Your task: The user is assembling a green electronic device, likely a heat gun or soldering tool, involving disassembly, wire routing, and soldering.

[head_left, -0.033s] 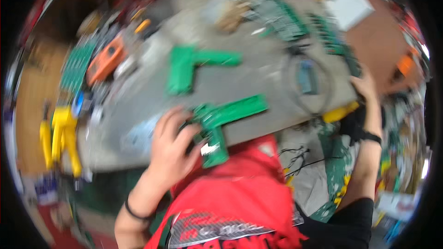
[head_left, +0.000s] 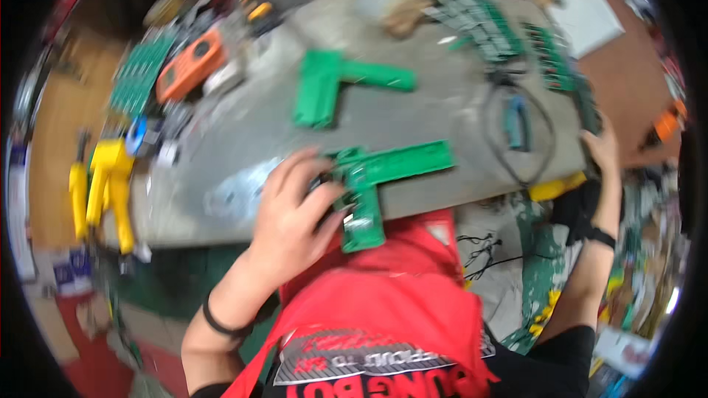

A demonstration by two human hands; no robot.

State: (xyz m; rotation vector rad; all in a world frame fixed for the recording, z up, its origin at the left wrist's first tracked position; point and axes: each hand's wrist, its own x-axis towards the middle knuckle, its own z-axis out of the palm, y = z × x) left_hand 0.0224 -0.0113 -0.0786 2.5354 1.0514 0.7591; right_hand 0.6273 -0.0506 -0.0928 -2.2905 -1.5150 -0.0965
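At the table's front edge my left hand (head_left: 295, 210) is closed around the rear of a green plastic pistol-shaped housing (head_left: 365, 210). Its long arm points right and its grip part hangs toward my red apron. Something small and dark shows between the fingers. Beyond it, a second green plastic pistol-shaped piece (head_left: 318, 92) lies on the table, touched by neither hand. My right hand (head_left: 605, 151) reaches out to the table's right edge, against a long dark object (head_left: 588, 107). Blur hides whether those fingers grip it.
A looped black cable surrounds a teal tool (head_left: 518, 124) on the right. Green circuit boards (head_left: 547, 57) lie at the back right. On the left are an orange meter (head_left: 193, 66), more green boards (head_left: 141, 74) and yellow-handled pliers (head_left: 110, 184). A yellow object (head_left: 557, 186) sits at the front right edge.
The whole view has shifted a little, so the table's things sit further right and mostly higher. My left hand keeps the green housing; my right hand stays by the dark object.
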